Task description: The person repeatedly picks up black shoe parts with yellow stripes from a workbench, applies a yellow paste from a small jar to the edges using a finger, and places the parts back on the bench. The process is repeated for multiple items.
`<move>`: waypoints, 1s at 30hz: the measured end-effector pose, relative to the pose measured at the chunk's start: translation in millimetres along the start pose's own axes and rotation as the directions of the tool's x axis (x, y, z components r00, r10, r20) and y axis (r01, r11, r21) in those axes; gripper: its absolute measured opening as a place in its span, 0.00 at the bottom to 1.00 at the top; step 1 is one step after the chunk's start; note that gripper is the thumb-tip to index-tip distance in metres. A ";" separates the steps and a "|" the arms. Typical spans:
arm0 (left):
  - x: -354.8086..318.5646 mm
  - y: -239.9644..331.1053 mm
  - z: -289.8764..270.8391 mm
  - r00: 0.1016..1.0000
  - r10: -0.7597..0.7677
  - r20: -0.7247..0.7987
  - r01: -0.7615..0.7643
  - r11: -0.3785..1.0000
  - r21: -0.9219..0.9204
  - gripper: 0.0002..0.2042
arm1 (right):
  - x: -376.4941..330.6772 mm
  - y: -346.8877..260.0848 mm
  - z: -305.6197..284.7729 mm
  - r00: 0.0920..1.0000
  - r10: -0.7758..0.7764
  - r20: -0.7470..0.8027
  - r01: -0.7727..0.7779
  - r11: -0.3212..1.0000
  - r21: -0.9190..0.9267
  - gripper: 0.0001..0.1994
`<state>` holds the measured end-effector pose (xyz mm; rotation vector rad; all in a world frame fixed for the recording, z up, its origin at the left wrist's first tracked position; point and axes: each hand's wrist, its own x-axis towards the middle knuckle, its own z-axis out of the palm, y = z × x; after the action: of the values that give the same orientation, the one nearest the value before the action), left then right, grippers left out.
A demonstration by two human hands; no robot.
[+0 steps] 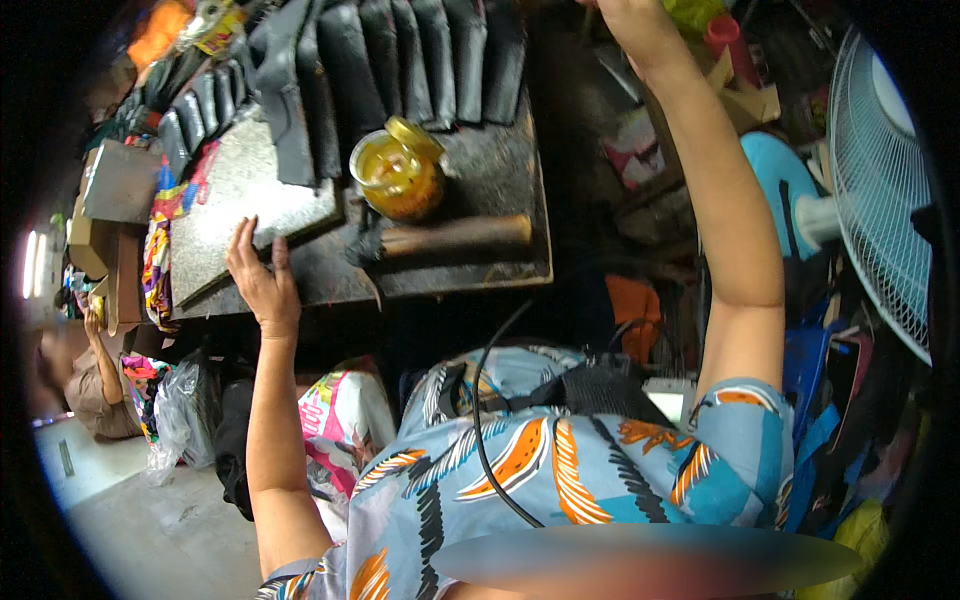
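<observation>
Grey slab [235, 195]: lay L of jar [408, 192], looked heavy, stiff, prob. slick on top, best gripped by opp. edges. Rested L hand [264, 282] on near edge w/ fingers spread, gripping nothing. Held R hand [632, 24] far R of jar, cut off; couldn't tell finger state.

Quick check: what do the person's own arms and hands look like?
Both forearms are bare. The left hand wears no visible glove or watch; nor does the right hand, partly out of frame. The short sleeves are grey-blue and teal, patterned in orange, white and black.
</observation>
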<state>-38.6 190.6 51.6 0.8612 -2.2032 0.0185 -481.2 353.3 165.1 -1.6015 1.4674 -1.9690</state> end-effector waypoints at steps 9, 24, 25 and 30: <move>-3.0 3.2 -5.2 0.999 -0.047 -0.021 0.047 0.999 -0.011 0.22 | 27.5 42.5 -28.8 0.992 0.120 -0.043 -0.128 0.941 -0.314 0.37; -3.1 8.3 -5.0 0.995 -0.065 -0.070 0.064 0.998 -0.013 0.20 | -20.7 86.9 38.0 0.845 0.476 -0.244 -0.521 0.836 -0.173 0.60; -3.0 8.6 -4.9 0.995 -0.067 -0.069 0.067 0.998 -0.015 0.20 | -17.2 90.0 39.4 0.853 0.449 -0.268 -0.504 0.841 -0.196 0.60; -2.3 12.0 -3.6 0.994 -0.078 -0.082 0.076 0.997 -0.025 0.20 | -4.9 100.7 40.0 0.874 0.385 -0.297 -0.455 0.864 -0.219 0.58</move>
<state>-42.2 202.2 55.6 0.9168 -2.0874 -0.0071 -486.5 286.0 80.3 -1.0119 2.0697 -1.8017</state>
